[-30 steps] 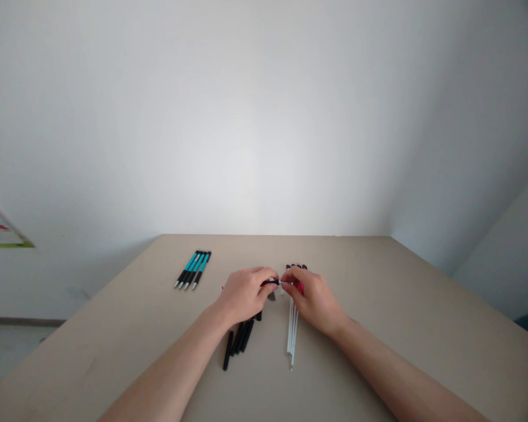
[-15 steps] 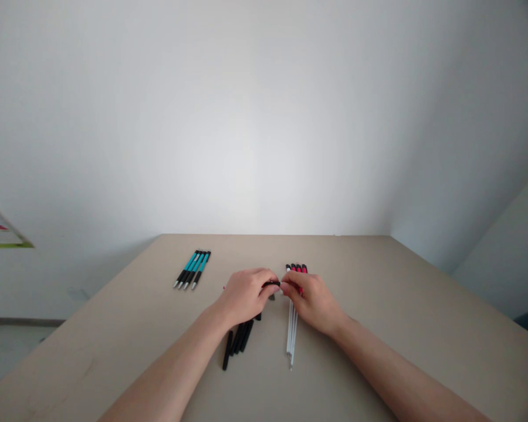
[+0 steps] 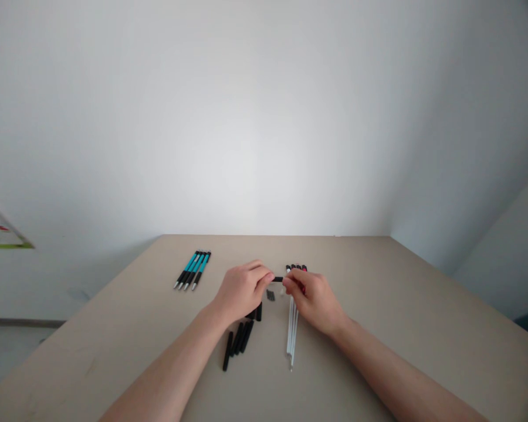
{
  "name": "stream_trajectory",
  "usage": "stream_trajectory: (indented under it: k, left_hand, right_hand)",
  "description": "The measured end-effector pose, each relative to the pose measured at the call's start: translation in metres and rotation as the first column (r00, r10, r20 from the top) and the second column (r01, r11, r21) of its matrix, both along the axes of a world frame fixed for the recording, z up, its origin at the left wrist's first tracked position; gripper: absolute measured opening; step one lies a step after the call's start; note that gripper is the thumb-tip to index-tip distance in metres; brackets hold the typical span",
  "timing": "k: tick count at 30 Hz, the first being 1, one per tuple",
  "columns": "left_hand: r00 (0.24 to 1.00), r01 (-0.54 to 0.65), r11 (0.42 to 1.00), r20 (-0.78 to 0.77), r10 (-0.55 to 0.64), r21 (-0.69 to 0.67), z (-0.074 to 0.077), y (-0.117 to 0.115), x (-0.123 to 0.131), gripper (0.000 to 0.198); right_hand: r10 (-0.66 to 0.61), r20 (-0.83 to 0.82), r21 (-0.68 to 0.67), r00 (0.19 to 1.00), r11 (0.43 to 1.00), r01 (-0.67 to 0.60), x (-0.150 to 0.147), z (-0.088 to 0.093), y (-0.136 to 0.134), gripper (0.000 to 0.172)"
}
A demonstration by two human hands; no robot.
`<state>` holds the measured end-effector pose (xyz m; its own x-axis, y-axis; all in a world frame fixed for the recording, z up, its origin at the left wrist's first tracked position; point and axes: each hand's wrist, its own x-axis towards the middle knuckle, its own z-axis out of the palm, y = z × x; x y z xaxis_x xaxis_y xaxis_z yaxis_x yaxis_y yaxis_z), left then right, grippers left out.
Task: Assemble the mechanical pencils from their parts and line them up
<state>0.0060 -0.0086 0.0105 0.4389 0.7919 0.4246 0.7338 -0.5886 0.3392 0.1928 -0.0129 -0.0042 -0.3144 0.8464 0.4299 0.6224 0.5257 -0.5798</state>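
A short black pen part (image 3: pixel 278 279) is stretched level between my two hands. My left hand (image 3: pixel 245 288) pinches one end, and my right hand (image 3: pixel 308 293) pinches the other. Fingers cover both ends of it. Below my left hand lie several black tubes (image 3: pixel 242 338), some partly hidden by the hand. Small dark springs or similar bits (image 3: pixel 270 295) lie on the table between the hands. Beneath and beside my right hand are several thin white refills (image 3: pixel 292 334). Behind its fingers show black-topped pen parts (image 3: pixel 298 267), some of them red.
Several assembled teal-and-black pens (image 3: pixel 192 270) lie side by side at the back left. The beige table (image 3: pixel 127 328) meets a white wall (image 3: pixel 255 117) at its far edge. A poster (image 3: pixel 2 228) hangs at the left.
My left hand has shifted slightly up and left, showing more of the black pen part between the fingertips. The small dark bits on the table are now uncovered.
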Motion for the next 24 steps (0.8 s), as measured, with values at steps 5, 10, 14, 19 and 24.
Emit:
stream_trajectory:
  k: [5, 10, 14, 19, 24]
  left_hand:
    - [0.995, 0.074, 0.997, 0.069, -0.073, -0.018, -0.0038, 0.0033, 0.0007, 0.024]
    - [0.994, 0.071, 0.997, 0.078, -0.072, 0.02, -0.0068, 0.0039, 0.0016, 0.02]
    - [0.996, 0.069, 0.997, 0.052, -0.071, 0.045, -0.0053, 0.0024, 0.0006, 0.019]
    - [0.994, 0.106, 0.993, -0.044, -0.104, 0.046, -0.0063, 0.0041, 0.0007, 0.021]
    - [0.996, 0.083, 0.993, -0.03, -0.081, 0.081, -0.0083, 0.0057, 0.0032, 0.015]
  right_hand:
    - [0.023, 0.003, -0.017, 1.0, 1.0, -0.022, 0.0001, -0.0004, 0.0001, 0.026]
    - [-0.001, 0.053, -0.016, 0.999, 1.0, 0.002, -0.0003, -0.0032, 0.0012, 0.036]
    - [-0.013, 0.057, -0.007, 0.998, 1.0, 0.014, -0.0013, -0.0033, 0.0015, 0.038]
    - [-0.031, 0.048, 0.001, 0.998, 1.0, 0.031, -0.0002, -0.0023, 0.0008, 0.031]
    - [-0.017, 0.055, -0.004, 0.998, 1.0, 0.018, -0.0002, -0.0042, 0.0006, 0.037]
